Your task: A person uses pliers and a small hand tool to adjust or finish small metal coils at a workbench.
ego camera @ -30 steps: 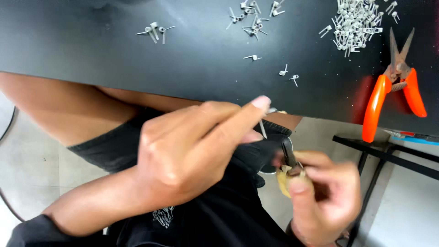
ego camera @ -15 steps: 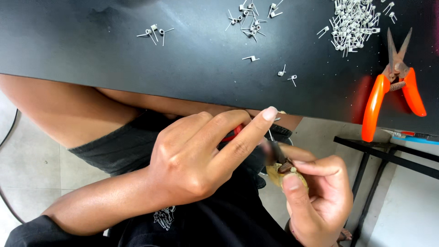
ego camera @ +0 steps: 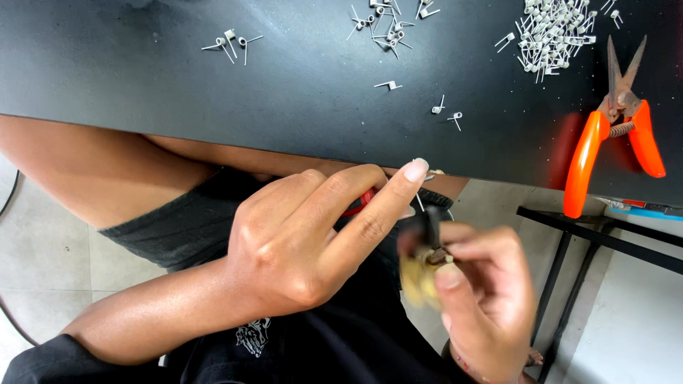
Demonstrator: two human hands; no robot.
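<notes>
From the head view, a black tabletop (ego camera: 213, 92) fills the upper part of the frame. A heap of small metal wire springs (ego camera: 551, 32) lies near its far right corner, a smaller cluster (ego camera: 380, 21) sits at the top centre, three more (ego camera: 231, 44) lie apart to the left, and a few strays (ego camera: 448, 112) rest closer to the table's near edge. Orange-handled snips (ego camera: 615, 121) lie on the right side of the table, blades pointing away. Below the table edge at right a black metal frame (ego camera: 590, 242) stands over a pale tiled floor (ego camera: 43, 242). The person's bare thigh and dark shorts (ego camera: 185, 220) run under the table.

The left hand (ego camera: 313, 235) is curled closed in front of the lap, index finger stretched out straight, gripping a red-handled tool (ego camera: 359, 203) that is mostly hidden behind the fingers. The right hand (ego camera: 484, 299) sits just beside it, lower right, thumb and fingers pinching a small yellowish piece (ego camera: 416, 281) with a dark part on top; it is blurred and its kind cannot be told. The tool's tip meets that piece between the two hands, below the table's edge.
</notes>
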